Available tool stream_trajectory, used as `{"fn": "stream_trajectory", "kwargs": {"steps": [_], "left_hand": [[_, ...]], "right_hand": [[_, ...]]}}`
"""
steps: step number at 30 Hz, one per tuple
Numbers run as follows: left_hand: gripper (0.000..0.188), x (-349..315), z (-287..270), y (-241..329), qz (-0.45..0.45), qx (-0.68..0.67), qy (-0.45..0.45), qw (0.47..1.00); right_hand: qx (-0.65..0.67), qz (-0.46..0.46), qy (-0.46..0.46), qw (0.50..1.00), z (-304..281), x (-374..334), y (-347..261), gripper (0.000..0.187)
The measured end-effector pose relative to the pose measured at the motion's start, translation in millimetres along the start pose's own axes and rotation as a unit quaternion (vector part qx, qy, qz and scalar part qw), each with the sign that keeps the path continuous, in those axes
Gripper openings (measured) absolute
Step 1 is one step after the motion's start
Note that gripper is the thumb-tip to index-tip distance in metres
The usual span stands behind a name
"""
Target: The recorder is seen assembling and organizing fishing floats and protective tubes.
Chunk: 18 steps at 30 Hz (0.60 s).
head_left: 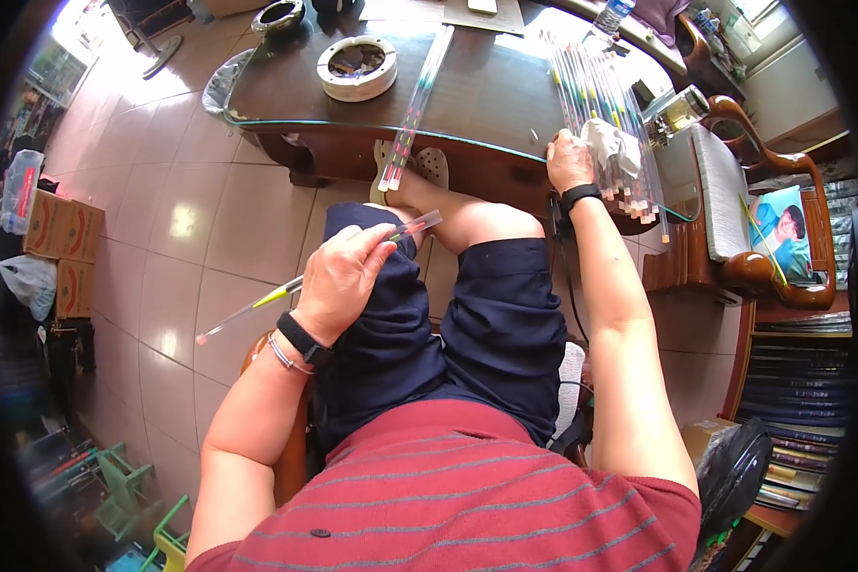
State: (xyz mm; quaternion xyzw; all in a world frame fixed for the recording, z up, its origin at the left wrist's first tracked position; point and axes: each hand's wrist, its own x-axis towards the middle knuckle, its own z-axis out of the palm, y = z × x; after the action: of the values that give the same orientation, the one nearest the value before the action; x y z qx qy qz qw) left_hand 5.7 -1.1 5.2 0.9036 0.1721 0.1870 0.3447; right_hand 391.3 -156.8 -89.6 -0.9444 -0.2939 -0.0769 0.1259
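My left hand (345, 276) is closed round a slim clear tube (272, 297) above my left thigh. Inside the tube shows a yellow-green, thin-stemmed piece that looks like a fishing float. At the front edge of the glass-topped table (486, 91), my right hand (570, 162) has its fingers curled together; what they hold, if anything, is hidden. A crumpled white tissue (612, 148) lies just right of it, on a bundle of similar clear tubes (629, 110). More tubes (418, 110) lie side by side across the table's middle, their ends jutting over the front edge.
A round white ashtray (357, 69) stands on the table's left, with a dark round dish (278, 15) behind. A glass jar (682, 110) is beyond the bundle. On the right is a wooden armchair (782, 257); cardboard boxes (67, 243) are stacked at far left.
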Motion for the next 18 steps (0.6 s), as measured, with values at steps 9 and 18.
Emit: {"fn": "stream_trajectory", "kwargs": {"steps": [9,18], "left_hand": [[0.022,-4,-4,4,0.027,0.137,0.011,0.990],[0.027,-10,-9,30,0.070,0.319,-0.001,0.945]], "right_hand": [[0.120,-0.018,0.094,0.988,-42,-26,-25,0.029],[0.756,0.164,-0.320,0.547,-53,-174,-153,0.028]]}}
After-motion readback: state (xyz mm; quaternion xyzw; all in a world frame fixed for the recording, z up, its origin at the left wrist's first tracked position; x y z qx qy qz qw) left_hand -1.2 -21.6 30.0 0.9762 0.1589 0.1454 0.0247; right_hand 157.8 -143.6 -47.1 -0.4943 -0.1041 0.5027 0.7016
